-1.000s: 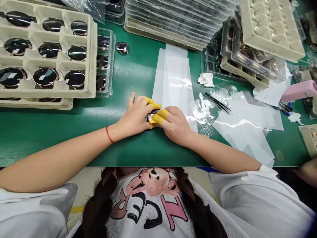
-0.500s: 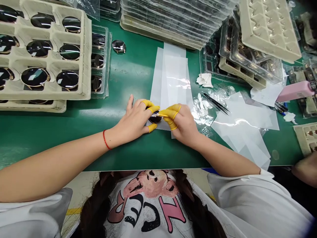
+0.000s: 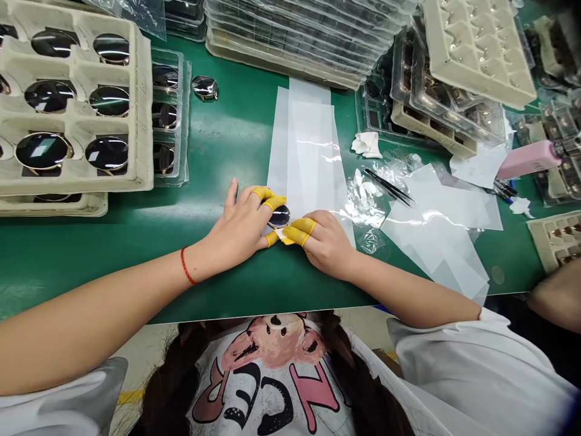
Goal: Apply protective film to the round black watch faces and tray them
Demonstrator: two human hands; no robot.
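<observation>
My left hand [image 3: 242, 219], with yellow finger cots on some fingers, grips a dark oval sunglass lens [image 3: 279, 216] between thumb and fingers. Beneath it lie long white translucent sheets [image 3: 313, 163]. My right hand [image 3: 324, 239], also in yellow finger cots, pinches a small white piece [image 3: 282, 234], cloth or paper, against the lens's near edge. Fingers hide the left side of the lens, and whether a frame is attached cannot be told.
Beige trays [image 3: 144, 115] of dark sunglasses stand left, beside a clear tray [image 3: 184, 121] and loose sunglasses [image 3: 205, 88]. Stacked clear trays [image 3: 308, 42] rise behind. Rightward lie black tweezers [image 3: 388, 186], crumpled plastic, loose sheets [image 3: 431, 224] and a pink bottle [image 3: 529, 159]. Another person's arm [image 3: 556, 297] shows at far right.
My right hand has come down from the lens's upper edge to its near edge, uncovering more of the dark surface and the white piece. My left hand keeps its grip. The view has shifted slightly.
</observation>
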